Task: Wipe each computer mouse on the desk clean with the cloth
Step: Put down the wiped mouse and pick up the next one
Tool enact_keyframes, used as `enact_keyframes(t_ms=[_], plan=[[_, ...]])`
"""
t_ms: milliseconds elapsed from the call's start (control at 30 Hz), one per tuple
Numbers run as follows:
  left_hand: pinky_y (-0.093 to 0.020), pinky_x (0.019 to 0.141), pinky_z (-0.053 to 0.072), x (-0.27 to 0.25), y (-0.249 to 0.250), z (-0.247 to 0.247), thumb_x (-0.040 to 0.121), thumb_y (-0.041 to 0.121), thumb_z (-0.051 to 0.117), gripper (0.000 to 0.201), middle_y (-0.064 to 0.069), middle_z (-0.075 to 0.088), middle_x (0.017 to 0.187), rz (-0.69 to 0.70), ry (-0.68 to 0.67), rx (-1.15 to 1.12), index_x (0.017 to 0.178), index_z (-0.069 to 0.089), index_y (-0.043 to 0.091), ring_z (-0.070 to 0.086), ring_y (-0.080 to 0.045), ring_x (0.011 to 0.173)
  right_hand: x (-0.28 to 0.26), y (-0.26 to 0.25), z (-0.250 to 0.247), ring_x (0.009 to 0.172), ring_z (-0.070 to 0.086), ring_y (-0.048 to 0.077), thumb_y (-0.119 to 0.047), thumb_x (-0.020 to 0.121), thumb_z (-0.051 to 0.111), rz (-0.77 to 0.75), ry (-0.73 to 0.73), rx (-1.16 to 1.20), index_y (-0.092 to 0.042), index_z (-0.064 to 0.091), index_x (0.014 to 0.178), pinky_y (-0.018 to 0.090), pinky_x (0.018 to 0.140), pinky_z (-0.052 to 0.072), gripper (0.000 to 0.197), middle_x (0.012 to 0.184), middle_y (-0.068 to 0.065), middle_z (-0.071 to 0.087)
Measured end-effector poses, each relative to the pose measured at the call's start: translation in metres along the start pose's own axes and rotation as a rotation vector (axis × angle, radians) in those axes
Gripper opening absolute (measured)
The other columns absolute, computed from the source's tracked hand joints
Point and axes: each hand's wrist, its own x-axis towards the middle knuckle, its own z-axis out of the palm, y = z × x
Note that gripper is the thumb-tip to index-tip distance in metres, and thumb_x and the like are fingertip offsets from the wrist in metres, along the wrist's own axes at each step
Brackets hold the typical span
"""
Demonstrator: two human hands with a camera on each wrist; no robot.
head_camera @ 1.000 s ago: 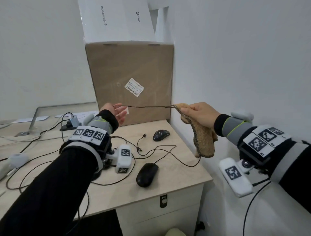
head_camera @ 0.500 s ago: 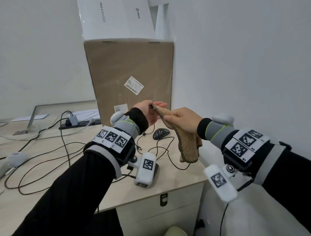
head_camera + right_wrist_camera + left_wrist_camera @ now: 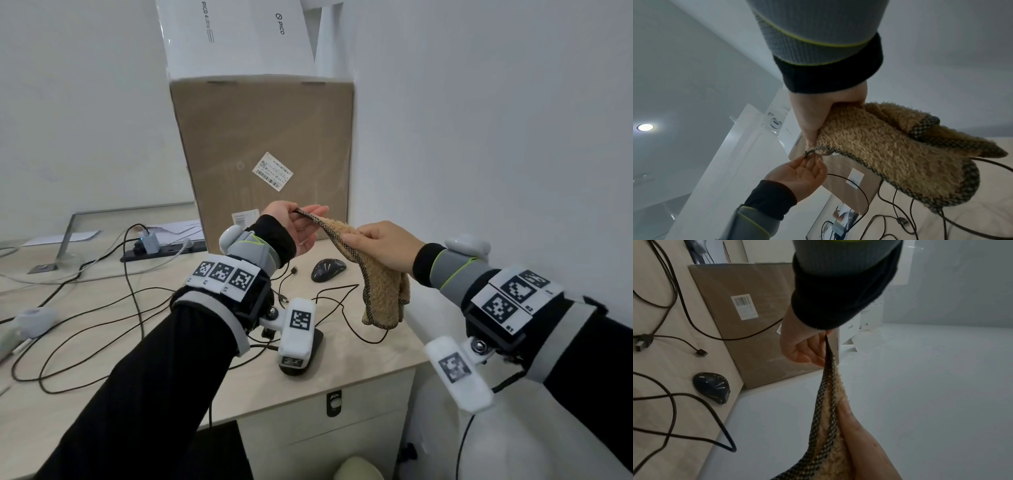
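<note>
A tan fleecy cloth (image 3: 378, 286) with a dark checked hem hangs in the air above the desk's (image 3: 359, 361) right end. My right hand (image 3: 356, 240) grips its bunched upper part. My left hand (image 3: 303, 214) pinches one corner of the hem, palm turned up. In the right wrist view the cloth (image 3: 890, 154) spills from my right hand (image 3: 818, 116), and my left hand (image 3: 807, 160) pinches the hem corner. One black mouse (image 3: 328, 269) lies under the cloth near the wall. A second black mouse (image 3: 318, 342) is mostly hidden behind my left wrist camera.
A tall cardboard box (image 3: 263, 154) stands at the desk's back with white boxes (image 3: 239, 34) on top. Black cables (image 3: 137, 308) loop across the desk, and a power strip (image 3: 161, 248) lies behind them. A white wall runs close along the right. A drawer (image 3: 342, 411) sits below the desk's front edge.
A second ago my hands were apart with a thin thread stretched between them. My left hand has come right and now pinches the cloth's corner.
</note>
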Motion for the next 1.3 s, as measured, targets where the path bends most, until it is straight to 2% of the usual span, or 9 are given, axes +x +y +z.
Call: enact_keyframes(t_ms=[133, 300, 467, 567, 733, 833, 967, 1100, 1300], plan=[[-0.023, 0.061, 0.049, 0.003, 0.005, -0.006, 0.100, 0.017, 0.021, 0.044, -0.003, 0.072, 0.058, 0.089, 0.055, -0.131, 0.084, 0.060, 0.005, 0.068, -0.009, 0.049, -0.004, 0.009, -0.001, 0.044, 0.036, 0.005, -0.038, 0.090, 0.056, 0.026, -0.013, 0.049, -0.019, 0.038, 0.052, 0.011, 0.042, 0.028, 0.045, 0.054, -0.003, 0.038], [-0.022, 0.053, 0.055, 0.015, 0.023, -0.033, 0.101, 0.013, 0.020, 0.041, -0.005, 0.072, 0.062, 0.185, 0.147, -0.187, 0.084, 0.057, 0.004, 0.069, -0.011, 0.049, -0.010, 0.022, -0.008, 0.046, 0.042, 0.005, -0.038, 0.089, 0.058, 0.098, 0.011, 0.065, -0.005, 0.054, 0.064, 0.014, 0.047, 0.034, 0.041, 0.059, 0.003, 0.045], [-0.030, 0.078, 0.051, 0.039, 0.041, -0.079, 0.103, 0.018, 0.019, 0.037, -0.010, 0.062, 0.123, 0.271, 0.322, -0.296, 0.096, 0.051, 0.002, 0.064, -0.020, 0.109, -0.012, 0.035, -0.016, 0.063, 0.035, 0.019, -0.037, 0.088, 0.058, 0.121, 0.189, 0.182, -0.007, 0.050, 0.068, 0.028, 0.063, 0.027, 0.037, 0.068, 0.009, 0.037], [-0.038, 0.074, 0.051, 0.037, 0.029, -0.082, 0.101, 0.042, 0.018, 0.057, -0.014, 0.060, 0.116, 0.177, 0.262, -0.311, 0.135, 0.038, 0.001, 0.061, -0.026, 0.102, -0.004, 0.033, -0.011, 0.065, 0.037, 0.018, -0.037, 0.088, 0.057, 0.132, 0.311, 0.311, -0.004, 0.051, 0.070, 0.028, 0.066, 0.030, 0.038, 0.070, 0.010, 0.040], [-0.047, 0.101, 0.039, 0.005, -0.015, -0.029, 0.091, 0.065, 0.026, 0.087, -0.026, 0.040, 0.142, -0.097, 0.035, -0.028, 0.146, 0.021, -0.002, 0.045, -0.037, 0.127, 0.014, 0.011, 0.000, 0.070, 0.046, 0.017, -0.035, 0.090, 0.054, 0.096, 0.321, 0.333, -0.005, 0.055, 0.073, 0.031, 0.070, 0.039, 0.035, 0.071, 0.014, 0.049], [-0.048, 0.103, 0.040, -0.007, -0.028, -0.007, 0.089, 0.068, 0.025, 0.093, -0.026, 0.048, 0.136, -0.184, -0.060, 0.122, 0.147, 0.017, -0.004, 0.055, -0.035, 0.113, 0.018, 0.005, 0.006, 0.074, 0.053, 0.014, -0.032, 0.093, 0.051, 0.067, 0.287, 0.341, -0.011, 0.062, 0.075, 0.032, 0.079, 0.045, 0.030, 0.077, 0.001, 0.059], [-0.040, 0.087, 0.047, -0.003, -0.035, -0.008, 0.094, 0.057, 0.029, 0.073, -0.020, 0.063, 0.108, -0.188, 0.099, 0.370, 0.141, 0.031, 0.002, 0.061, -0.030, 0.094, 0.019, 0.007, 0.004, 0.073, 0.052, 0.016, -0.031, 0.094, 0.050, 0.059, 0.309, 0.316, -0.001, 0.063, 0.080, 0.032, 0.078, 0.044, 0.036, 0.077, 0.004, 0.058], [-0.028, 0.068, 0.049, -0.002, -0.037, -0.027, 0.095, 0.053, 0.029, 0.060, -0.012, 0.069, 0.088, -0.247, 0.088, 0.577, 0.101, 0.062, 0.003, 0.063, -0.022, 0.078, 0.017, 0.009, -0.002, 0.066, 0.048, 0.012, -0.029, 0.093, 0.051, 0.039, 0.262, 0.255, -0.003, 0.061, 0.077, 0.027, 0.069, 0.039, 0.032, 0.070, 0.000, 0.055], [-0.028, 0.073, 0.046, -0.005, -0.034, -0.024, 0.094, 0.054, 0.038, 0.049, -0.003, 0.069, 0.083, -0.124, -0.131, 0.344, 0.090, 0.066, 0.013, 0.062, -0.017, 0.081, 0.011, 0.005, 0.008, 0.079, 0.056, 0.017, -0.032, 0.092, 0.055, 0.013, 0.061, 0.172, 0.000, 0.066, 0.097, 0.032, 0.080, 0.046, 0.034, 0.089, 0.012, 0.066]])
